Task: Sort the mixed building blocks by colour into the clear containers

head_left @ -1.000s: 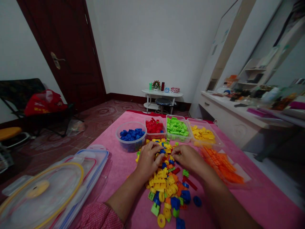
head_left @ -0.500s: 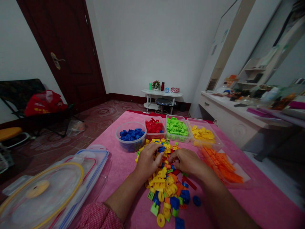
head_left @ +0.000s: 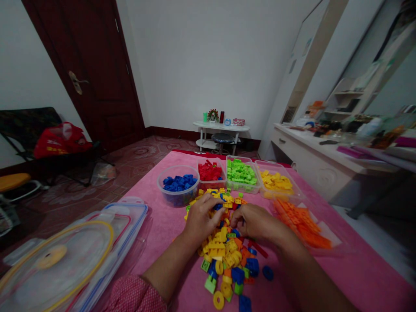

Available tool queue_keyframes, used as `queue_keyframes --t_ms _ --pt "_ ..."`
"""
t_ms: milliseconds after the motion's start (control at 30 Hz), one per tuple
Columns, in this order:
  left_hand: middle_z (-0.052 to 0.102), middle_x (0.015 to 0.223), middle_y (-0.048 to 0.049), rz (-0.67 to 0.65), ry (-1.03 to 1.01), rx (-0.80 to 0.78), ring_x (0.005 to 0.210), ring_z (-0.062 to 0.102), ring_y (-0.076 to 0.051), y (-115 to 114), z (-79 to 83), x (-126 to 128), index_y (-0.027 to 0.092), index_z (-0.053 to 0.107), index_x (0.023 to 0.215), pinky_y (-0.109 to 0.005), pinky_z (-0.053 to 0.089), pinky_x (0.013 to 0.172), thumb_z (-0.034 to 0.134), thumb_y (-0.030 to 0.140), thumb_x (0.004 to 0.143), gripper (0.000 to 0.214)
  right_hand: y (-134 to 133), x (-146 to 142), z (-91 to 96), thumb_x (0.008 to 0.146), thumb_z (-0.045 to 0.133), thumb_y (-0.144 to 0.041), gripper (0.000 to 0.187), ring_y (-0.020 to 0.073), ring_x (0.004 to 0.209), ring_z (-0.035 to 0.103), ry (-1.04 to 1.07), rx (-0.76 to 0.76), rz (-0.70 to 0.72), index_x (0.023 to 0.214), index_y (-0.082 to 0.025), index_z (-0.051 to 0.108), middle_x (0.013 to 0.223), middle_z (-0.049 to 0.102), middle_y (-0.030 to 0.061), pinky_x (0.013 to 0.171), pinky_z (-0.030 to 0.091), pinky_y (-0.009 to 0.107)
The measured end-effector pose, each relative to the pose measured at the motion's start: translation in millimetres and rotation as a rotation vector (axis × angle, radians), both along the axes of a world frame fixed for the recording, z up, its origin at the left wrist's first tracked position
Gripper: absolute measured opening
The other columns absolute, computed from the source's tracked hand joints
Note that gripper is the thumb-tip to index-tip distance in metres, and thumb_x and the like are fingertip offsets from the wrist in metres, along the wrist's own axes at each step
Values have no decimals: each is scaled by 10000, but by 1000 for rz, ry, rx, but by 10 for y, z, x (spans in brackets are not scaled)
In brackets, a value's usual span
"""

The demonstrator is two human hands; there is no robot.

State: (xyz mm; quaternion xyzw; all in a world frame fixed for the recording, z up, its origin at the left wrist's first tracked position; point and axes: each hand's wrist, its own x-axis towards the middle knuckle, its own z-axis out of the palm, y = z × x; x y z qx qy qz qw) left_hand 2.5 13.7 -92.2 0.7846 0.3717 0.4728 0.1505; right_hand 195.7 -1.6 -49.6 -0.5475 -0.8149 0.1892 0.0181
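A heap of mixed plastic bricks (head_left: 227,255) in yellow, blue, orange, green and red lies on the pink cloth (head_left: 169,225). My left hand (head_left: 203,219) rests on the heap's far left part, fingers curled down among the pieces. Beside it my right hand (head_left: 255,223) lies on the heap too, fingers bent and pinching into the bricks; what either hand holds is hidden. Behind the heap stand tubs of blue bricks (head_left: 178,185), red bricks (head_left: 211,172), green bricks (head_left: 241,173) and yellow bricks (head_left: 276,182), plus a tray of orange bricks (head_left: 302,223).
Clear container lids (head_left: 74,255) are stacked at the left on the cloth. A dresser (head_left: 321,164) with clutter runs along the right. A small white table (head_left: 221,130) and a stool stand by the far wall, a dark door (head_left: 87,73) and a chair at left.
Both hands have shifted slightly within the heap, my right hand drawing nearer and toward the left one. The tubs have not moved.
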Motion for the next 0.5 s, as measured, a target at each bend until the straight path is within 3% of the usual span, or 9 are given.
queue_keyframes --t_ms 133,367,500 --pt "633 857 -39 -9 13 -3 832 595 -161 -5 -5 14 187 671 943 -270 455 738 635 175 811 137 0 54 -41 545 701 -138 381 140 684 625 48 -48 21 892 -286 754 777 720 -30 523 355 182" --pt "637 879 -41 -87 34 -12 837 598 -163 21 -86 31 203 676 970 -274 469 751 628 174 813 167 9 9 7 612 570 -60 288 122 633 617 39 -21 -45 752 -230 757 729 731 -12 536 360 189" --pt "624 880 -41 -114 32 -7 840 593 -158 23 -96 36 204 670 977 -271 467 751 607 148 820 178 -22 -20 14 562 664 -101 276 126 597 589 -11 -51 -62 782 -244 748 672 708 -23 494 308 197"
